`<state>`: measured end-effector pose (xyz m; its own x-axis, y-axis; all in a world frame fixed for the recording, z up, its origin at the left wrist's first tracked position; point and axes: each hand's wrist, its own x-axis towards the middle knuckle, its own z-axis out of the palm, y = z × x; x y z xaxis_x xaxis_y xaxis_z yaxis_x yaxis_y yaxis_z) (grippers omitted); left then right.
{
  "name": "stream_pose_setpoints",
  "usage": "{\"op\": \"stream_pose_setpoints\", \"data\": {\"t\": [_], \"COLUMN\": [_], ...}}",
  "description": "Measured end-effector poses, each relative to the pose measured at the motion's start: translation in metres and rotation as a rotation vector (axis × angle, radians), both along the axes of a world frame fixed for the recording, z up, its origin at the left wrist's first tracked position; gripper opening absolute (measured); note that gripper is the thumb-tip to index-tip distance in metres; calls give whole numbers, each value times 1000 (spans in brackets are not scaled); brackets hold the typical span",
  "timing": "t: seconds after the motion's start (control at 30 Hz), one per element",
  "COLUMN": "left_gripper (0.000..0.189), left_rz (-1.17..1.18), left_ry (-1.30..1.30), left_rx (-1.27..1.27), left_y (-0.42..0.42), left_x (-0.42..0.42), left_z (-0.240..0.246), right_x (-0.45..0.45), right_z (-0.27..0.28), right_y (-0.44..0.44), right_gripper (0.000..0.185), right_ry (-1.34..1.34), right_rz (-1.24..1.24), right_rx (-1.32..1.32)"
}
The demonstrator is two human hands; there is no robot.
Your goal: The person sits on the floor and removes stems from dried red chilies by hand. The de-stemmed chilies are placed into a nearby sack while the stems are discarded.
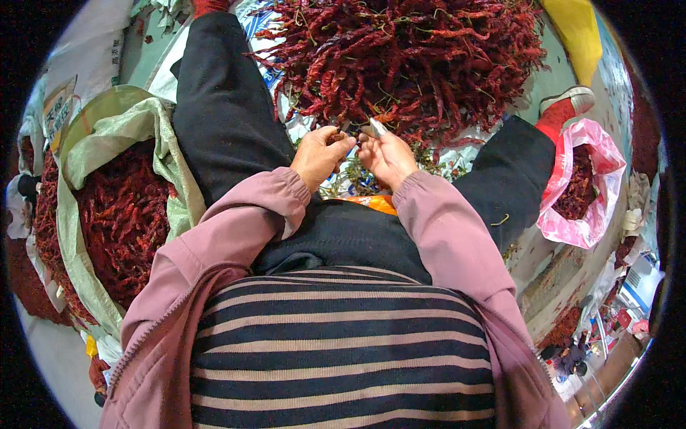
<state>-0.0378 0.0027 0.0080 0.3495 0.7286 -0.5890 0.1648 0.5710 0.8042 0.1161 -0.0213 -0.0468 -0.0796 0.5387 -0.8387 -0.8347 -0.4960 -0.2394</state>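
Note:
My left hand (pixel 320 156) is curled, thumb against fingers, around a small dark red piece that looks like a dried chili (pixel 335 138). Close beside it, the fingertips of my right hand (pixel 387 158) bend towards the left thumb. A whitish-silver cover (pixel 378 127) sits on the right thumb; whether those fingers pinch anything is hard to make out. Just beyond both hands rises a large heap of dried red chilies (pixel 407 64), some with pale stems. Below the hands, loose stems and scraps (pixel 358 174) lie on printed plastic sheeting between my legs.
A pale green woven sack (pixel 182 177) of dried chilies stands at my left. By my right foot is a pink-and-white plastic bag (pixel 581 231) with reddish contents. An orange item (pixel 375 203) lies against my lap. Farther right, people (pixel 573 356) appear small near the rim.

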Motion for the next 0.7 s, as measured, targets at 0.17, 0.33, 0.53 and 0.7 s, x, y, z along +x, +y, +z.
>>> {"op": "stream_pose_setpoints", "data": {"t": [0.17, 0.33, 0.53, 0.7], "left_gripper": [15, 14, 11, 14], "left_rz": [-22, -26, -30, 1], "left_ry": [48, 49, 56, 71], "left_rx": [30, 29, 25, 71], "left_y": [-2, -1, -5, -4], "left_x": [-7, -6, -10, -5], "left_z": [3, 5, 10, -4], "right_x": [-10, -8, -9, -1], "right_z": [-8, -7, -21, 13], "right_y": [16, 6, 21, -10], "right_gripper": [15, 17, 10, 6], "right_ry": [-33, 68, 7, -333], "right_rz": [-89, -104, -208, 38], "right_rx": [-98, -46, -74, -59]}}
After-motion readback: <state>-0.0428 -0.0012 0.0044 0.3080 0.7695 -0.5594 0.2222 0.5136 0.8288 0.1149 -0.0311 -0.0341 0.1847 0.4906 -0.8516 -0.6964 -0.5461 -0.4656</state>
